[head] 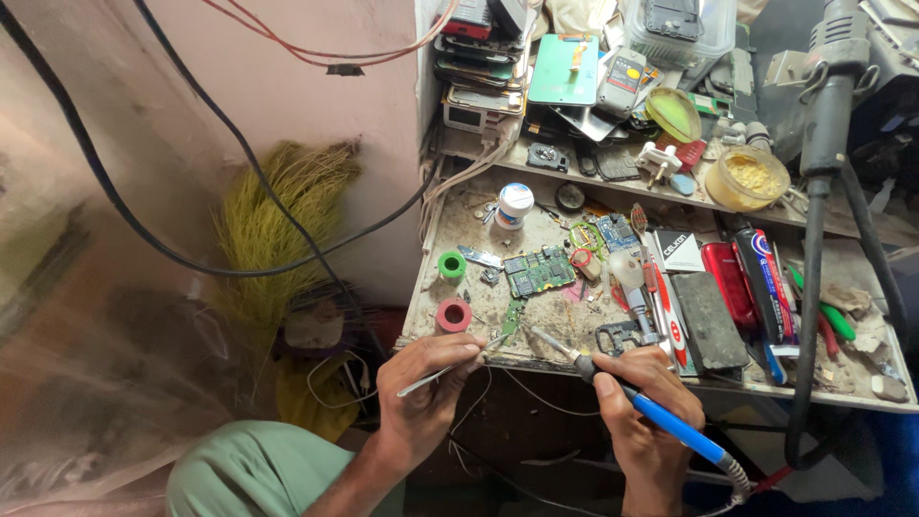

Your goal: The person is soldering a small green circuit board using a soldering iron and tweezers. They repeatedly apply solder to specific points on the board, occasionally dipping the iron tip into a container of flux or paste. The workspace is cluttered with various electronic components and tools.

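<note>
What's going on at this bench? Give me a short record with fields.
left hand: holds tweezers
right hand: holds blue soldering iron, tip at bench edge
worked piece: small green board at the two tips
nearby: larger circuit board, green tape roll, red tape roll
surface: cluttered bench

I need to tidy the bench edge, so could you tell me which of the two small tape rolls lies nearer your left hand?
The red tape roll, just above the left hand; the green tape roll sits farther back.
</note>
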